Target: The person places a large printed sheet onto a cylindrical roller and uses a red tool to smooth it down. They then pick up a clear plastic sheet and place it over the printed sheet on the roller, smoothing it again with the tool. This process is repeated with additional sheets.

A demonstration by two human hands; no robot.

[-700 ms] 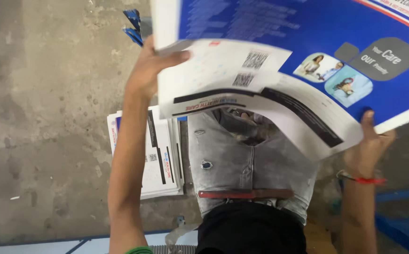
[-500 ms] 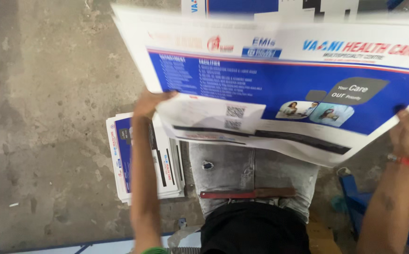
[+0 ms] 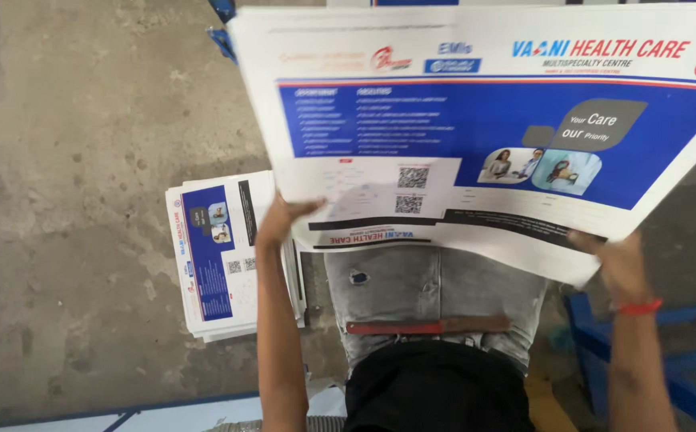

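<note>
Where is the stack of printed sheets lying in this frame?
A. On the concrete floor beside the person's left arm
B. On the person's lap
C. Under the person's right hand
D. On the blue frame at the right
A: the stack of printed sheets rests on the concrete floor, just outside the left hand.

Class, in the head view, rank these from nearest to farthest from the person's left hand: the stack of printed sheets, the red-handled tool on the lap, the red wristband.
1. Stack of printed sheets, on the floor just left.
2. Red-handled tool, lower right, on the lap.
3. Red wristband, far right, on the other wrist.
</note>
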